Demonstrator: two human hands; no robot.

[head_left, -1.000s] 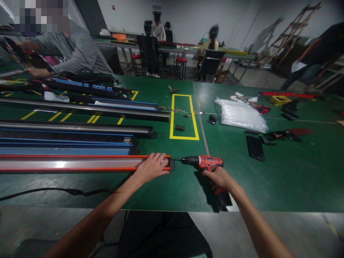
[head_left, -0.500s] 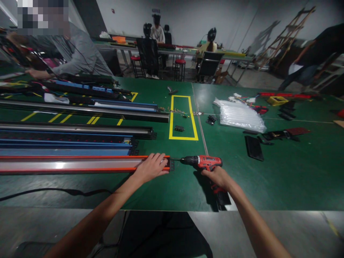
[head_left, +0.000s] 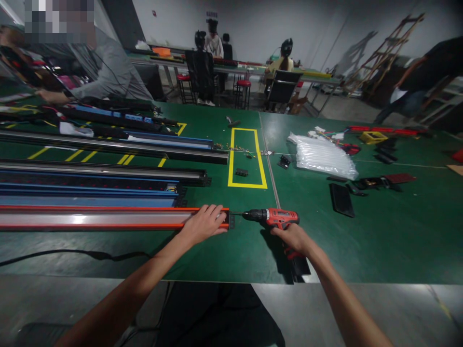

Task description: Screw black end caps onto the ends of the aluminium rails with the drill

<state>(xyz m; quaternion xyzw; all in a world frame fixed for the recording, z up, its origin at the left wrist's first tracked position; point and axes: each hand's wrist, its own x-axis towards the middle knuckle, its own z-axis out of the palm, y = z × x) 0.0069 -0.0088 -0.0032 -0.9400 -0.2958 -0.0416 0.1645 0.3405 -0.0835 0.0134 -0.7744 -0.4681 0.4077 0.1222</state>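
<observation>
A long red-edged metal profile lies along the front of the green table. My left hand grips it close to its right end, fingers bent over the channel. My right hand is wrapped around the handle of a red and black cordless drill, held on its side over the table and pointing left. Its long bit reaches the black end cap of the profile. Whether the tip sits in a screw there is too small to tell.
More blue and black profiles lie behind on the left. Small screws are scattered near a yellow tape rectangle. To the right are clear bubble packaging and a black phone-like slab. A person in grey works across the table.
My hands, the drill and the profile stay nearly in place; the view has shifted slightly. The person at the far right has moved a little.
</observation>
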